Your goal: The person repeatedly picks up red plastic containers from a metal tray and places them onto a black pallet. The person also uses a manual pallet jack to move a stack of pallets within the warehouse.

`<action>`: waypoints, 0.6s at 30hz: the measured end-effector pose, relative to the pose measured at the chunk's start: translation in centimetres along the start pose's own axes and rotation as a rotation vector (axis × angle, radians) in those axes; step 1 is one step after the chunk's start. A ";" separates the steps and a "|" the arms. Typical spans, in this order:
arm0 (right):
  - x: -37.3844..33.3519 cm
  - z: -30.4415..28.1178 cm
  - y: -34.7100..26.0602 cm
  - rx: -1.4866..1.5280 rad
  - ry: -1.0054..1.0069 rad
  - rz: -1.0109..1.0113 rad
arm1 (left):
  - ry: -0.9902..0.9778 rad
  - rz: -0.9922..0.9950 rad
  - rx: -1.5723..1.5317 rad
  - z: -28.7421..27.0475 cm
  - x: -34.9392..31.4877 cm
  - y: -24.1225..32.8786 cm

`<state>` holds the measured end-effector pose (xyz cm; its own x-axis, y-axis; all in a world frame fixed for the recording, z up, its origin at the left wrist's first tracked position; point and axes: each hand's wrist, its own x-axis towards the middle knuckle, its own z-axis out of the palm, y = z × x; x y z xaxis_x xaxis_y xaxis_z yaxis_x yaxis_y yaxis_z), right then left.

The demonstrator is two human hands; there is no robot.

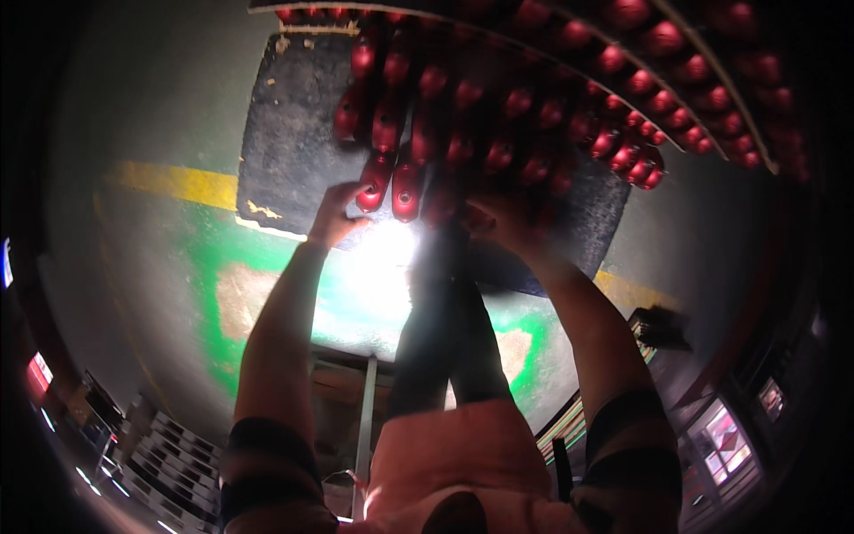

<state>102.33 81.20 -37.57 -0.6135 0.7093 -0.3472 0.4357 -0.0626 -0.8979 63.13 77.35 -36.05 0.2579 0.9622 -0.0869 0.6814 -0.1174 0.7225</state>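
Note:
Glossy dark-red rounded pieces, each with a small round hole near its end, lie in rows on a dark mat. My left hand (336, 216) is at the near left of these rows, its thumb and fingers apart in a C shape. Its fingertips touch the side of the nearest left red piece (372, 189). Beside that lies another red piece (406, 198). To the right, my right hand (505, 221) reaches in at the near edge of the rows, close to a shadowed red piece (439, 206). Shadow hides most of its fingers, and its grip does not show.
The dark mat (289, 116) has worn, pale edges. Curved racks (614, 89) with more red pieces stand at the far right. Bright light glares on the floor before me. A yellow stripe (182, 182) crosses the floor at left, above green paint (218, 267).

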 end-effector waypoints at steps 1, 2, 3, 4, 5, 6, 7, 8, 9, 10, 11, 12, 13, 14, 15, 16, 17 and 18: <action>1.0 0.3 1.7 -0.003 -0.008 0.028 | -0.091 -0.114 -0.063 1.2 1.2 -0.8; 1.2 1.3 2.9 -0.020 -0.026 0.132 | -0.191 -0.185 -0.212 2.2 2.3 -1.6; 1.5 1.8 3.8 -0.025 -0.027 -0.010 | -0.227 -0.089 -0.110 3.0 4.0 -2.3; 2.5 2.0 4.5 -0.059 -0.021 -0.098 | -0.114 -0.013 0.029 3.7 4.0 -2.3; 2.9 2.2 4.8 -0.061 -0.023 -0.169 | -0.125 -0.026 -0.062 4.3 4.6 -2.4; 2.9 2.3 4.9 -0.103 -0.036 -0.174 | -0.079 0.108 0.000 4.5 4.9 -2.4; 3.3 2.4 4.7 -0.124 -0.055 -0.172 | -0.146 0.079 -0.007 4.7 5.2 -2.3; 3.3 2.4 4.5 -0.127 -0.065 -0.162 | -0.181 0.085 -0.025 4.9 5.4 -2.1; 3.5 2.5 4.1 -0.147 -0.079 -0.117 | -0.210 0.091 -0.044 5.0 5.6 -1.9; 3.8 2.6 3.7 -0.151 -0.083 -0.072 | -0.200 0.129 -0.017 5.0 5.8 -1.7; 4.1 2.7 3.3 -0.144 -0.084 -0.030 | -0.249 0.099 -0.045 5.1 5.9 -1.5; 4.4 2.9 3.0 -0.219 -0.058 -0.100 | -0.291 0.055 -0.066 5.2 6.1 -1.5; 4.7 3.2 2.8 -0.281 -0.032 -0.171 | -0.345 0.022 -0.115 5.3 6.1 -1.4; 5.1 3.5 2.7 -0.324 -0.009 -0.239 | -0.339 0.039 -0.070 5.5 6.2 -1.5; 5.5 3.8 2.7 -0.361 0.026 -0.296 | -0.344 0.064 -0.052 5.7 6.1 -1.5; 5.9 4.1 2.8 -0.376 0.059 -0.348 | -0.362 0.049 -0.057 5.9 6.0 -1.6; 6.2 4.3 3.0 -0.398 0.103 -0.406 | -0.291 0.130 -0.023 6.2 5.9 -1.7; 6.4 4.5 3.1 -0.415 0.123 -0.439 | -0.230 0.173 -0.009 6.5 5.6 -1.7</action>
<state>96.81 82.42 -43.82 -0.7239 0.6844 0.0872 0.3947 0.5144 -0.7613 67.90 81.38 -42.21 0.5189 0.8472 -0.1144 0.6082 -0.2718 0.7458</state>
